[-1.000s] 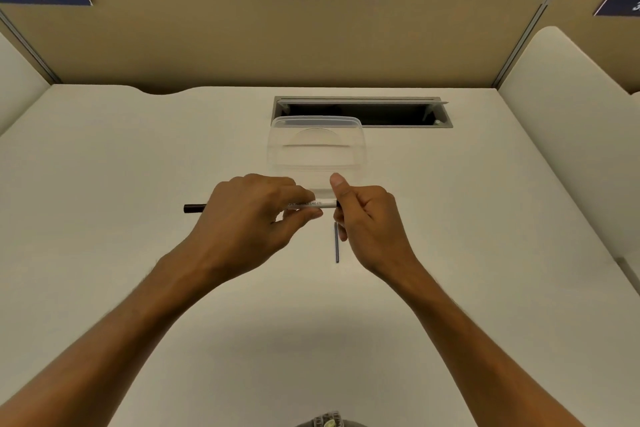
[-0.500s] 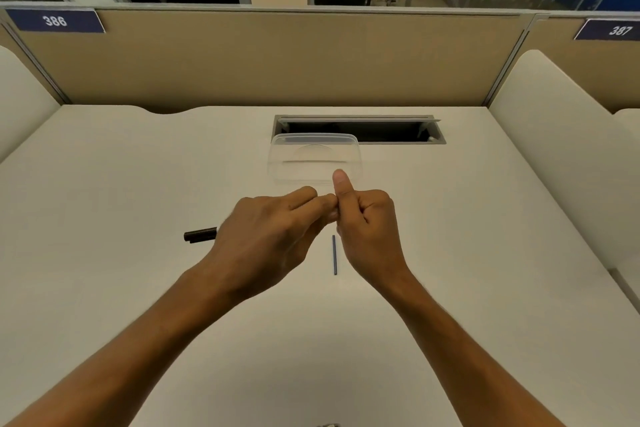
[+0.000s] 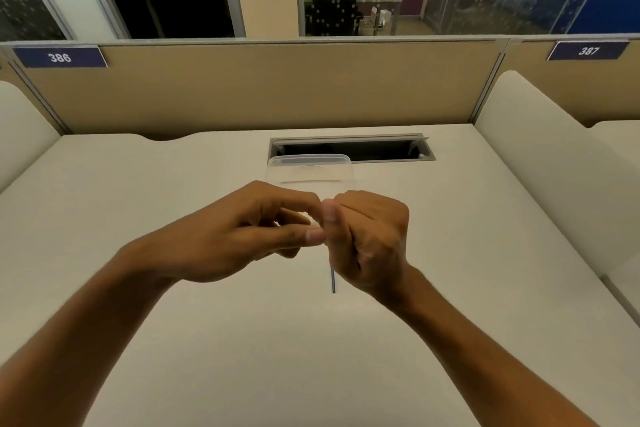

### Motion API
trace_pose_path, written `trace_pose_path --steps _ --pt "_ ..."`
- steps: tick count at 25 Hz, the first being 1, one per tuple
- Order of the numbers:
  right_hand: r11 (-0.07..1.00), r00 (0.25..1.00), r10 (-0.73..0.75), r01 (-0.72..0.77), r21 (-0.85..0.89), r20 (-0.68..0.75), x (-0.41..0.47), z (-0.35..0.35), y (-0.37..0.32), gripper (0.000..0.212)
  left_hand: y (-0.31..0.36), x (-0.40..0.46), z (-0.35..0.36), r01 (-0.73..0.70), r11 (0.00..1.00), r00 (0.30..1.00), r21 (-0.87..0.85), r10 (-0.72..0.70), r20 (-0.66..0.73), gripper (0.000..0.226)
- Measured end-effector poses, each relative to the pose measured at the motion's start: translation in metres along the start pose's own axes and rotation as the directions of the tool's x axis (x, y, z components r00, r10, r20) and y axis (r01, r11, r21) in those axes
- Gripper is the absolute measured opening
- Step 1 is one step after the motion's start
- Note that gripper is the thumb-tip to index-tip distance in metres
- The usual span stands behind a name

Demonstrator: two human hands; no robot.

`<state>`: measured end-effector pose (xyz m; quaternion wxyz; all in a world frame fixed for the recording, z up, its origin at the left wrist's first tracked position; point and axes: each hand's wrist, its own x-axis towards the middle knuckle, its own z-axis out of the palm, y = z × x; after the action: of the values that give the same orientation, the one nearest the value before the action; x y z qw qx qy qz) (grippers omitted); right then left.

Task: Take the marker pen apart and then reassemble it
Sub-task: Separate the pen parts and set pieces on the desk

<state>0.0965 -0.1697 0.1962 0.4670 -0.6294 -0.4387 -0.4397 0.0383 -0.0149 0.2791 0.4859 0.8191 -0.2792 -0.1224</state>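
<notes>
My left hand (image 3: pixel 242 236) and my right hand (image 3: pixel 370 236) meet fingertip to fingertip above the middle of the desk. Both pinch the marker pen (image 3: pixel 313 220), which shows only as a pale sliver between the fingers. The rest of the pen is hidden inside my hands. A thin blue rod (image 3: pixel 333 282), the ink core, lies on the desk below my right hand, pointing toward me, its far end covered by that hand.
A clear plastic container (image 3: pixel 311 168) stands just behind my hands. A cable slot (image 3: pixel 391 149) is cut into the desk (image 3: pixel 138 201) behind it. Tan partition panels close off the back, and padded side panels stand left and right.
My hands closed together over the pen. The dark end that stuck out left of my left hand is out of sight. The view tilted upward; the blue rod stayed put.
</notes>
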Motion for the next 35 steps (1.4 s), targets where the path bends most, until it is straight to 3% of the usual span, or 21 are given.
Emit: trace_pose_path --steps 2,4,7,9,11,13,14,16,18,19,21,23,25,26,28,30,32,35 --pt "0.996 0.996 -0.089 0.089 -0.029 -0.001 0.007 0.0 0.001 0.045 0.0 0.0 -0.006 0.022 0.997 0.999 -0.068 -0.02 0.029 0.02" --pt "0.996 0.997 -0.079 0.079 -0.027 0.023 0.009 0.001 0.002 0.044 -0.002 -0.001 -0.007 0.01 0.998 1.0 -0.064 -0.008 0.026 0.02" --pt "0.972 0.965 0.227 -0.233 0.029 0.135 0.007 0.002 0.002 0.058 -0.01 0.0 -0.002 -0.023 0.98 0.985 0.198 0.056 -0.164 0.02" --pt "0.842 0.835 0.517 -0.536 0.067 0.187 0.005 0.005 -0.002 0.057 -0.015 -0.001 0.004 0.011 0.879 0.948 0.476 0.141 -0.284 0.021" --pt "0.651 0.649 0.724 -0.755 0.077 0.235 0.002 0.009 -0.004 0.059 -0.02 -0.001 0.009 0.057 0.703 0.937 0.708 0.207 -0.282 0.023" --pt "0.514 0.526 0.809 -0.849 0.119 0.261 0.001 0.012 -0.006 0.054 -0.026 -0.001 0.013 0.06 0.569 0.942 0.82 0.239 -0.235 0.027" --pt "0.493 0.511 0.821 -0.86 0.136 0.254 0.002 0.012 -0.007 0.051 -0.028 0.0 0.014 0.051 0.548 0.94 0.835 0.257 -0.226 0.028" --pt "0.542 0.569 0.791 -0.822 0.172 0.227 0.002 0.013 -0.008 0.052 -0.027 0.0 0.014 0.035 0.624 0.927 0.781 0.272 -0.259 0.026" --pt "0.624 0.66 0.724 -0.75 0.218 0.2 0.002 0.014 -0.009 0.055 -0.022 0.0 0.011 0.023 0.764 0.923 0.644 0.232 -0.308 0.027" --pt "0.672 0.712 0.675 -0.702 0.238 0.194 0.003 0.013 -0.01 0.054 -0.021 0.001 0.008 0.011 0.848 0.933 0.53 0.181 -0.31 0.027" --pt "0.819 0.858 0.474 -0.512 0.259 0.197 0.006 0.009 -0.009 0.052 -0.018 0.0 -0.002 0.033 0.989 0.978 0.142 -0.002 -0.208 0.029" --pt "0.965 0.968 0.147 -0.186 0.187 0.205 0.01 0.003 -0.005 0.055 -0.016 -0.002 -0.015 0.138 0.975 0.99 -0.172 -0.138 0.01 0.033" --pt "0.992 0.976 -0.104 0.087 0.094 0.194 0.013 -0.002 0.004 0.056 -0.014 -0.004 -0.019 0.2 0.952 0.976 -0.233 -0.171 0.137 0.034" --pt "0.991 0.975 -0.128 0.119 0.056 0.182 0.013 -0.003 0.009 0.057 -0.014 -0.003 -0.017 0.198 0.955 0.977 -0.221 -0.174 0.125 0.033" --pt "0.999 0.979 0.036 -0.044 0.032 0.2 0.01 -0.003 0.011 0.057 -0.014 -0.001 -0.007 0.139 0.986 0.988 -0.086 -0.144 -0.049 0.028" --pt "0.921 0.9 0.36 -0.385 0.06 0.246 0.005 -0.001 0.005 0.055 -0.017 -0.001 0.003 0.086 0.96 0.961 0.268 -0.009 -0.276 0.022" --pt "0.741 0.723 0.619 -0.667 0.077 0.307 -0.002 0.002 0.003 0.054 -0.021 0.0 0.012 0.12 0.766 0.926 0.632 0.143 -0.35 0.02" --pt "0.521 0.509 0.78 -0.85 0.073 0.364 -0.009 0.006 0.002 0.053 -0.026 0.002 0.023 0.129 0.528 0.937 0.839 0.212 -0.278 0.019"
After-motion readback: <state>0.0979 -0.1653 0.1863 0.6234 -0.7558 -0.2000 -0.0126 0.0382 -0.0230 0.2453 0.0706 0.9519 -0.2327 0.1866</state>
